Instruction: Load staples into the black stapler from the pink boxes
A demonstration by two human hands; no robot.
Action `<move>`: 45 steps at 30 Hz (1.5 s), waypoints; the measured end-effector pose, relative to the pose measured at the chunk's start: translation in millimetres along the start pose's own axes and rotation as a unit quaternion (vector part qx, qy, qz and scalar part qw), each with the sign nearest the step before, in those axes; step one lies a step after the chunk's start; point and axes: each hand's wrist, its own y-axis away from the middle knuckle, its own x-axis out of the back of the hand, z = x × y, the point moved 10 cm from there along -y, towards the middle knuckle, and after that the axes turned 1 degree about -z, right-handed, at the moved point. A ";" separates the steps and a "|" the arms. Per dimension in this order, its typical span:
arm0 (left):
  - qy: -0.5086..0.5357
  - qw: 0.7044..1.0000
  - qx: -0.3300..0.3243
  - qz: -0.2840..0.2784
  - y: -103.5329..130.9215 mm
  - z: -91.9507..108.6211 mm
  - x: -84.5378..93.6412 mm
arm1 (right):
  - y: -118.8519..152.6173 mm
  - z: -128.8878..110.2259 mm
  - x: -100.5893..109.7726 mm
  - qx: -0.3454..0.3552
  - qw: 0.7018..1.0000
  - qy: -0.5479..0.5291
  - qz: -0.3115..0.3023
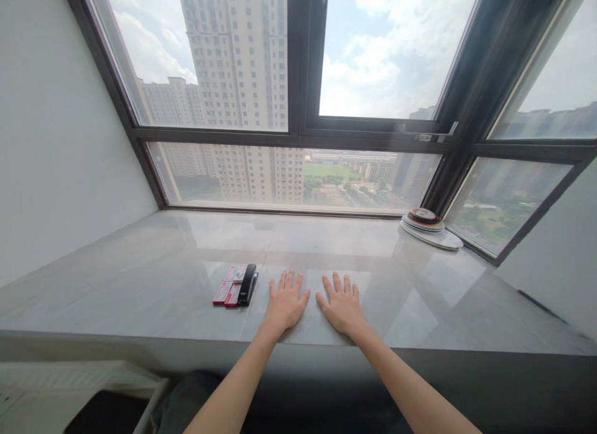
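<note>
My left hand [285,302] lies flat on the glossy pale stone windowsill [153,285], palm down with its fingers spread. To its right, my right hand [341,304] rests the same way, fingers apart, and a gap separates the two thumbs. Neither hand holds anything. Just left of my left hand, apart from it, is a black stapler [247,285]. Several small red-and-white boxes [222,292] lie flat against the stapler's left side; the printing on them is too small to read.
A stack of plates [426,227], with a small brown one near the top, stands in the far right corner by the window frame [298,138]. A thin dark strip [541,306] lies along the right wall. The sill's front edge runs just below my wrists.
</note>
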 end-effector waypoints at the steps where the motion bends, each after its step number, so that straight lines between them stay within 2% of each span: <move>1: -0.001 1.000 0.000 -0.002 -0.1 0.0 -0.2 | -0.1 0.1 0.2 0.000 1.000 -0.001 0.003; 12: 0.009 1.000 0.005 -0.001 -1.2 -1.8 0.2 | -1.4 0.0 1.6 -0.012 1.000 0.001 -0.011; 21: 0.010 1.000 0.010 -0.028 -2.1 -0.6 -0.4 | -3.2 -1.5 1.7 -0.012 1.000 0.001 -0.017; 45: 0.021 0.999 0.010 -0.026 -7.9 -3.6 -4.4 | -8.5 -1.7 0.9 -0.016 1.000 0.000 -0.019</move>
